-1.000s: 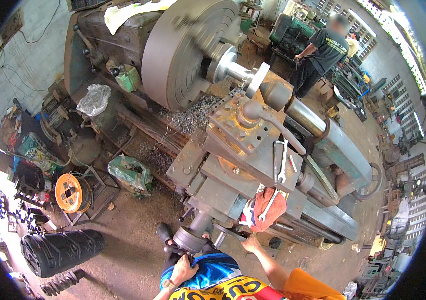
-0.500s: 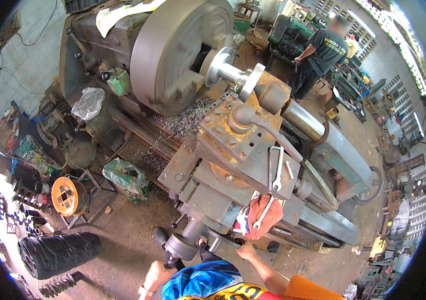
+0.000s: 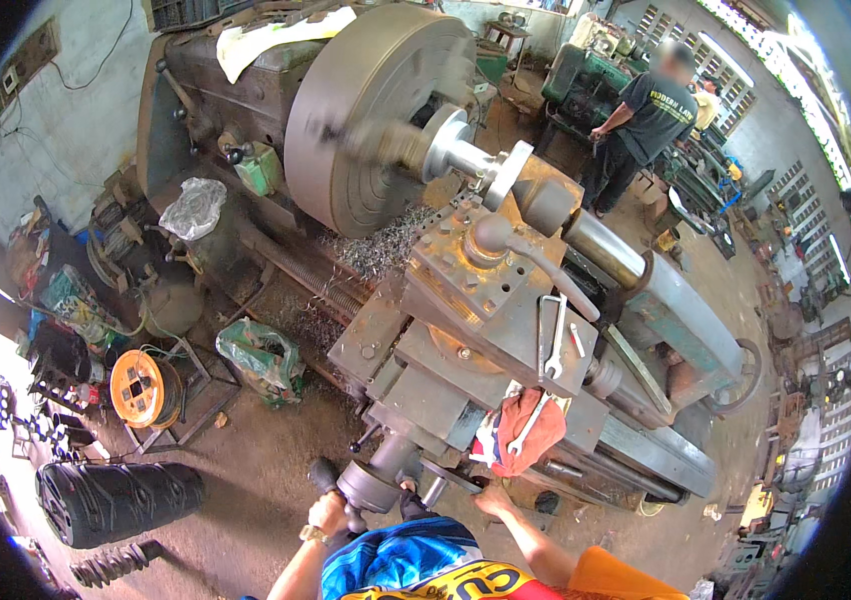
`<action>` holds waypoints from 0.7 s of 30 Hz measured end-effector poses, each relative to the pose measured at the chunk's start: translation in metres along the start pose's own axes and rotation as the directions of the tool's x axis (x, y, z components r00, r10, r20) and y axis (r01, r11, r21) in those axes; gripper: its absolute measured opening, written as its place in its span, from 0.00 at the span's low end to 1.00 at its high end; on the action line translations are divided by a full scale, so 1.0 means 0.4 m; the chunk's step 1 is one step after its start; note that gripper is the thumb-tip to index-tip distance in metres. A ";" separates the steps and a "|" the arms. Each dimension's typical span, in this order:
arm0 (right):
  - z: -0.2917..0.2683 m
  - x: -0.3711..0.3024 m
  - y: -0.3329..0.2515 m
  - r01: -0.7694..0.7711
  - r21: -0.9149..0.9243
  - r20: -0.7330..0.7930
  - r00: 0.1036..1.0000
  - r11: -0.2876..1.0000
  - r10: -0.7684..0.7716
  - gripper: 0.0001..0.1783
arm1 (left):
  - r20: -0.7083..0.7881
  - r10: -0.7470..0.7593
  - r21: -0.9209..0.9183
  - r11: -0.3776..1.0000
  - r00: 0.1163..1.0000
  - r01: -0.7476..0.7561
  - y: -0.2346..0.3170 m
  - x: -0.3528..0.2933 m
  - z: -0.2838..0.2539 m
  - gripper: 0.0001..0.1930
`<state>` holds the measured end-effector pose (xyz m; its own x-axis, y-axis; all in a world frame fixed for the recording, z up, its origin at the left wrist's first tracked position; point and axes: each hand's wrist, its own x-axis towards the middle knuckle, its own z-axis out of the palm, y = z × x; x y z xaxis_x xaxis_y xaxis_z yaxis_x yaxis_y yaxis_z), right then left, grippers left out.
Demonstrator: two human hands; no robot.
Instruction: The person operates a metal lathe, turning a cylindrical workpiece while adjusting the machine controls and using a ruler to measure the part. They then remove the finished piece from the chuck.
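My left hand (image 3: 329, 512) is closed round a crank handle beside the round grey hub (image 3: 370, 486) on the front of a large lathe. With its fingers wrapped at the end of a flat metal bar, part of a second crank (image 3: 454, 474), my right hand (image 3: 492, 499) grips lower on the carriage. Beyond my hands sits the tool post (image 3: 471, 265) with its long clamping lever (image 3: 549, 268). A shiny turned metal workpiece (image 3: 468, 156) runs from the big chuck (image 3: 371, 125), which is blurred by spinning, to the tailstock (image 3: 681, 310).
On the carriage lie a red cloth (image 3: 532, 430), wrenches (image 3: 553, 366) and a small white stick (image 3: 577, 340). Metal shavings (image 3: 383, 246) heap under the chuck. An orange cable reel (image 3: 138, 389) and a black ribbed drum (image 3: 121, 502) stand left. Another person (image 3: 651, 125) stands at the back right.
My left hand has moved up and forward with its crank handle. My right hand stays at its crank. The view has shifted slightly, and the chuck is blurred in both frames.
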<state>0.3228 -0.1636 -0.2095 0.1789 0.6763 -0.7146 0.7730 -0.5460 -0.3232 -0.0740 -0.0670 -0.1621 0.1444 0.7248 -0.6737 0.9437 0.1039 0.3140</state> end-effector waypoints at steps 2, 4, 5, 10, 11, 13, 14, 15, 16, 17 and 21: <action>-0.003 -0.002 -0.009 -0.065 -0.041 0.013 0.998 0.997 0.065 0.32 | -0.078 0.153 -0.176 0.970 0.985 -0.165 -0.021 -0.009 0.062 0.27; -0.009 -0.006 -0.021 -0.117 -0.070 0.020 0.993 0.991 0.119 0.31 | -0.017 0.084 -0.234 0.969 0.996 -0.086 -0.011 -0.010 0.081 0.27; -0.012 -0.009 -0.026 -0.116 -0.054 0.022 0.993 0.992 0.117 0.30 | 0.051 0.090 -0.250 0.965 0.995 -0.075 -0.001 -0.016 0.076 0.27; -0.037 -0.020 -0.053 -0.180 -0.138 0.043 0.981 0.974 0.187 0.29 | 0.580 0.207 -0.416 0.907 0.788 0.068 0.095 -0.104 0.038 0.20; -0.040 -0.022 -0.055 -0.131 -0.073 0.035 0.990 0.989 0.134 0.28 | 0.498 0.218 -0.454 0.890 0.839 0.037 0.105 -0.121 0.031 0.20; -0.040 -0.027 -0.057 -0.091 0.015 -0.008 0.996 0.996 0.091 0.27 | 0.428 0.216 -0.437 0.900 0.877 -0.009 0.114 -0.154 0.013 0.23; -0.037 -0.027 -0.056 -0.083 -0.019 -0.009 0.997 0.996 0.082 0.27 | 0.396 0.198 -0.376 0.926 0.897 -0.038 0.116 -0.162 -0.002 0.27; -0.034 -0.031 -0.053 -0.092 -0.087 0.000 0.996 0.992 0.092 0.27 | 0.408 0.196 -0.364 0.931 0.892 -0.038 0.117 -0.170 -0.022 0.28; -0.032 -0.028 -0.051 -0.117 -0.165 0.019 0.992 0.979 0.122 0.27 | 0.355 0.229 -0.345 0.933 0.906 -0.101 0.127 -0.184 -0.040 0.26; -0.027 -0.036 -0.048 -0.099 0.076 -0.070 0.992 0.992 0.105 0.27 | 0.435 0.251 -0.425 0.904 0.865 -0.049 0.118 -0.189 -0.077 0.24; -0.043 -0.049 -0.062 -0.118 0.137 -0.055 0.990 0.983 0.127 0.30 | 0.307 0.378 -0.784 0.620 0.873 0.008 0.127 -0.238 -0.191 0.13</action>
<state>0.3106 -0.1550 -0.1768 0.3086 0.6276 -0.7148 0.6554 -0.6849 -0.3184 -0.0625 -0.0788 -0.0308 0.5743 0.4629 -0.6752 0.3530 0.6042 0.7144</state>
